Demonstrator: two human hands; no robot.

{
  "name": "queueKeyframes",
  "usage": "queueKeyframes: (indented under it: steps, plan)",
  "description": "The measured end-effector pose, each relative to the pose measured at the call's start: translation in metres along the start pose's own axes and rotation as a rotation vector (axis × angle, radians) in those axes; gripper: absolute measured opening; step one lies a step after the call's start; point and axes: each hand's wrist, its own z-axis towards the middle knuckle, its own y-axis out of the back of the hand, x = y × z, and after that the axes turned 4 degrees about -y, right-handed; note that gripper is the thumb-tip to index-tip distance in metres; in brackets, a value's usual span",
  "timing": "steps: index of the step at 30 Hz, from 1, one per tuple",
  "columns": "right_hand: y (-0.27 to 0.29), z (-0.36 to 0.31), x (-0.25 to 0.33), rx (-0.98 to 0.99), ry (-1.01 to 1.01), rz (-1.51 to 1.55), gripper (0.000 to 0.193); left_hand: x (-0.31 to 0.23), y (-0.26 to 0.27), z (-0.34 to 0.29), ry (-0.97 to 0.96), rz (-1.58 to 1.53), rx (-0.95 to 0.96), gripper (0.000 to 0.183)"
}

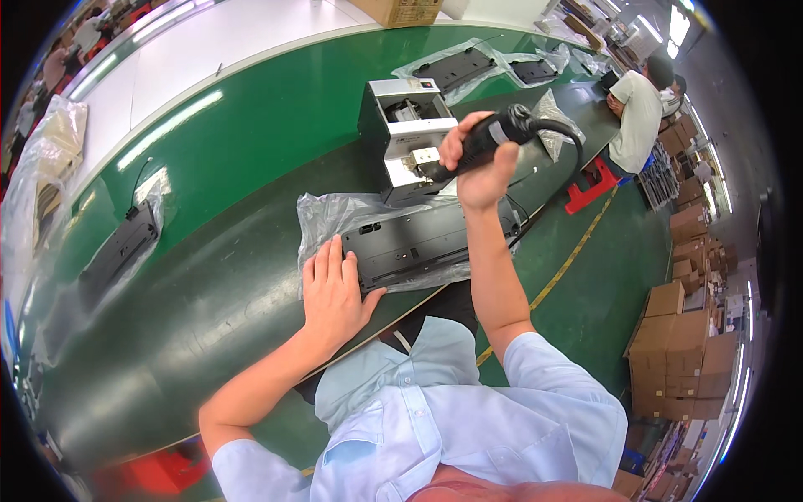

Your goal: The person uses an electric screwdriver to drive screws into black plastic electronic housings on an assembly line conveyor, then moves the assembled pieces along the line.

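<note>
My right hand (483, 177) is wrapped around a black electric screwdriver (481, 146), which tilts with its tip down to the left. That tip is at the metal front of a black and silver screw feeder (410, 125); whether it touches a screw is too small to make out. Below the feeder, a long black plastic panel (410, 244) lies on a clear plastic bag (326, 219). My left hand (336, 289) rests flat at the panel's left end, fingers stretched out and holding nothing. My right forearm hides part of the panel's right side.
Another black panel on plastic (125, 243) lies to the left; more panels (456, 69) lie behind the feeder. A thick black cable (577, 151) curves from the screwdriver. A person (636, 113) sits at the far right near a red stool (592, 186). Cartons (682, 343) stand stacked at right.
</note>
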Motion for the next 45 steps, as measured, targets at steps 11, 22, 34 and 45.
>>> queueKeyframes:
  steps: [11,22,34,45]
  plan:
    - [-0.090,-0.055,-0.018,0.182,-0.235,0.209,0.084,-0.001,-0.001,0.001,-0.011,0.070,0.022,0.072]
    - [-0.100,-0.057,-0.045,0.254,-0.315,0.227,0.083,0.000,-0.002,0.000,-0.004,0.068,0.027,0.072]
    - [-0.003,0.017,-0.005,-0.124,0.067,0.094,0.075,0.002,0.005,0.008,-0.066,-0.008,0.082,0.077]
    - [-0.046,-0.084,0.028,0.120,-0.172,0.284,0.087,0.015,0.010,0.016,-0.072,-0.124,0.111,0.080]
